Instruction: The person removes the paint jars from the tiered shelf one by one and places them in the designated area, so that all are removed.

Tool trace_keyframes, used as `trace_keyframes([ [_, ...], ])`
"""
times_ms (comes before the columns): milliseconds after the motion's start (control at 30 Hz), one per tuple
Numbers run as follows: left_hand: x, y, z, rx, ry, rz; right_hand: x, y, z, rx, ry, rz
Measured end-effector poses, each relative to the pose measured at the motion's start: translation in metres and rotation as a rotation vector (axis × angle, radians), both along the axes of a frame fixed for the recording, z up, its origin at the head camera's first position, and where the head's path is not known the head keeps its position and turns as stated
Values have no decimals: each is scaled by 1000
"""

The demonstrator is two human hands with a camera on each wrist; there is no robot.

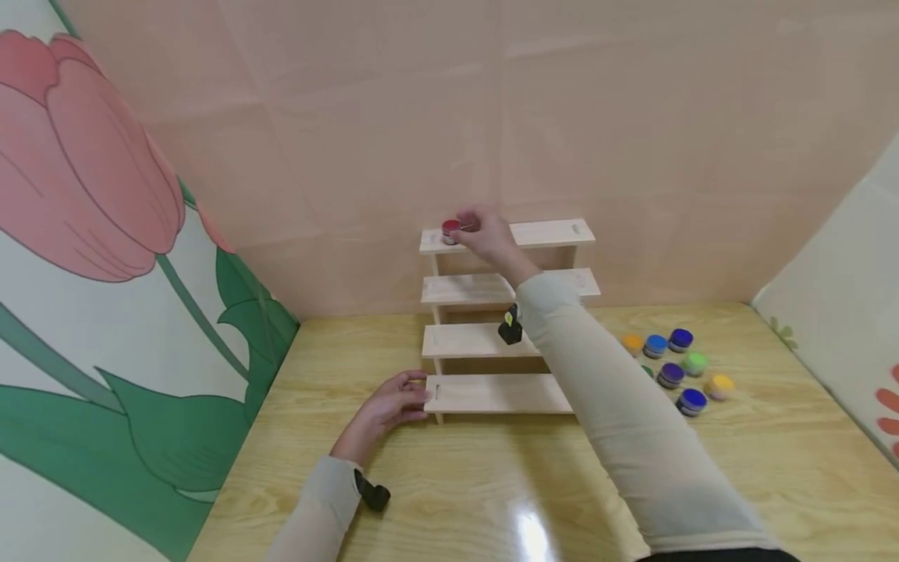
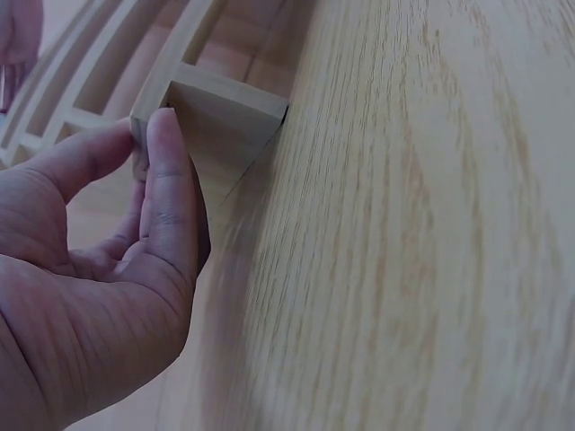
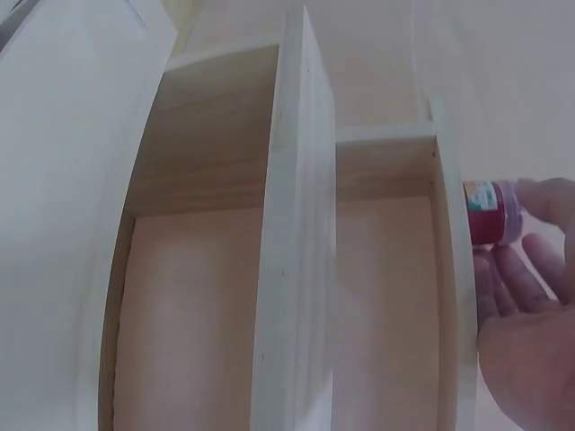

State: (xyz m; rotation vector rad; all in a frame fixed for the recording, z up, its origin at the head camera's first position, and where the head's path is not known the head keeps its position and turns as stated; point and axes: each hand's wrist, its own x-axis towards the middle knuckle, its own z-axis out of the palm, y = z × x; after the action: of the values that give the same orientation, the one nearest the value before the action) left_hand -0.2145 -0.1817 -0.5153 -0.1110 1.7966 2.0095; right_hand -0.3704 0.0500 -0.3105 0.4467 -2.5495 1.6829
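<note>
A four-tier wooden display stand rises in steps at the back of the table. At the left end of its lowest tier, my left hand pinches the board's edge between thumb and fingers, seen close up in the left wrist view. My right hand reaches up to the top tier and grips a small red paint jar near that tier's left end. In the right wrist view the jar is upright against the board, with thumb and fingertips about it.
Several small paint jars with blue, purple, green and yellow-orange colours stand on the wooden table right of the stand. A pinkish backdrop hangs behind; a tulip-painted panel borders the left.
</note>
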Motion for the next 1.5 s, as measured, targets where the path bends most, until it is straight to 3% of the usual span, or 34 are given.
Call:
trace_keyframes([
  [433, 1, 8, -8, 16, 5, -14, -1, -7, -8, 92, 8, -100],
  [633, 2, 15, -7, 18, -6, -20, 4, -1, -8, 74, 11, -144],
  [900, -2, 15, 0, 8, 5, -29, 16, 28, 10, 18, -3, -111],
  [1133, -3, 8, -3, -13, -16, -23, 31, 58, 13, 20, -2, -59],
  [1333, -8, 5, 0, -21, -19, -10, 45, 86, 18, 33, 18, -77],
  [1500, -12, 3, 2, -29, -17, -1, 59, 109, 19, 18, 38, -39],
])
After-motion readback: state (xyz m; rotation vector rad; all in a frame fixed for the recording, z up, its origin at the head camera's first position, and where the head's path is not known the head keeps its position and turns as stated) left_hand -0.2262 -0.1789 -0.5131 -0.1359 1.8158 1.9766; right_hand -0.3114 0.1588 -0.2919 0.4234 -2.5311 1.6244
